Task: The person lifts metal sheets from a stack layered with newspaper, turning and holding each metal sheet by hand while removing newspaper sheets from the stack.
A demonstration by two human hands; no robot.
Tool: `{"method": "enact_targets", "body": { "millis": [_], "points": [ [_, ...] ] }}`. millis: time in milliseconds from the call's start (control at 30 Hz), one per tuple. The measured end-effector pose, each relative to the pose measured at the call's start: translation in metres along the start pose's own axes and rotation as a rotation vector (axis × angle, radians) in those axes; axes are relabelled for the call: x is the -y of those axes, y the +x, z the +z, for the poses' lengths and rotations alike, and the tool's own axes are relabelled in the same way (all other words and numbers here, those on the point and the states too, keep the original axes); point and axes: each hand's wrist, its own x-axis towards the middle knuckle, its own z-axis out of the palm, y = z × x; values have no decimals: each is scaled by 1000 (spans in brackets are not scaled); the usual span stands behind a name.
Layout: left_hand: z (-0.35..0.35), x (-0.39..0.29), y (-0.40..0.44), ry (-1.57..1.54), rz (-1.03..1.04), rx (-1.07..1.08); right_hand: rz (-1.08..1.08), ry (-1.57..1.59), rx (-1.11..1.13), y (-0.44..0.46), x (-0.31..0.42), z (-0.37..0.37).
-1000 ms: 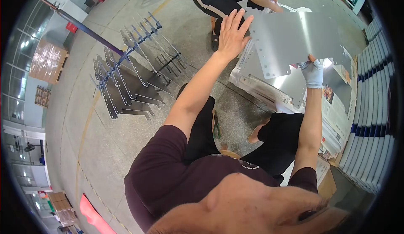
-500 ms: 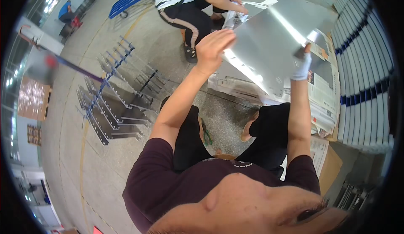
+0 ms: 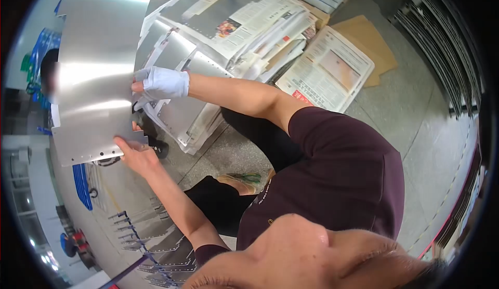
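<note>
Sheet metal panel, bright and thin, held up off the counterless floor area — left of the view, large and glossy, holes along its lower end and at its top right corner. It stands clear of the stack's top, partly hiding a co-worker, whose shoe shows below.

Left hand: bare, closed on the panel's lower right corner, thumb flat on the near face. Right hand: in a pale glove that leaves fingertips uncovered, pinching the long edge farther up. Grip behind the panel hidden.

Beside the right forearm, a stack of newspaper sheets with metal pieces between; a newspaper-topped bundle and brown cardboard lie next to it. Rack with hanging perforated plates at lower left.

Handling, my judgement: both grips sit on the same side, so the far side may sag or twist; steady wrists and slow turns would help. Press with finger pads rather than sliding along the rim — the bare hand has least protection there. Keep corners away from the co-worker and the paper. Tilt gently; glare bands can mask scratches.
</note>
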Motion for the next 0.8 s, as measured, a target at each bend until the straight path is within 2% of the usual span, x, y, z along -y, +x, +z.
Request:
{"method": "enact_targets", "body": {
  "millis": [67,167,200,267,300,400,467,500,533,567,600,700,733,800],
  "points": [
    [4,7,-4,-31,-75,50,-95,4,-76,-27,26,20],
    [31,29,-11,62,-167,-28,-143,-36,-215,-73,47,12],
    [51,33,-20,82,-240,-151,-150,-102,-275,-88,49,-4],
    [68,55,-34,33,-306,52,-165,-127,-421,-124,61,-11],
    [70,73,-37,76,-412,49,-172,-92,-501,-145,73,-9],
    [117,103,-75,124,-453,266,-202,-136,-753,-203,94,-32],
    [144,134,-93,59,-567,323,-236,-125,-905,-242,98,-54],
    [157,153,-101,74,-673,292,-245,-141,-938,-264,105,-59],
    [178,163,-116,170,-727,159,-260,-178,-996,-287,108,-75],
    [181,188,-122,24,-856,282,-274,-217,-1055,-309,113,-90],
    [196,192,-131,107,-884,370,-325,-180,-1147,-324,119,-94],
    [209,235,-123,222,-1136,442,-388,-154,-1317,-393,131,-121],
    [202,269,-111,87,-1114,475,-393,-170,-1324,-418,136,-124],
    [195,315,-73,186,-1098,223,-395,-186,-1350,-448,139,-116]
  ]
}}
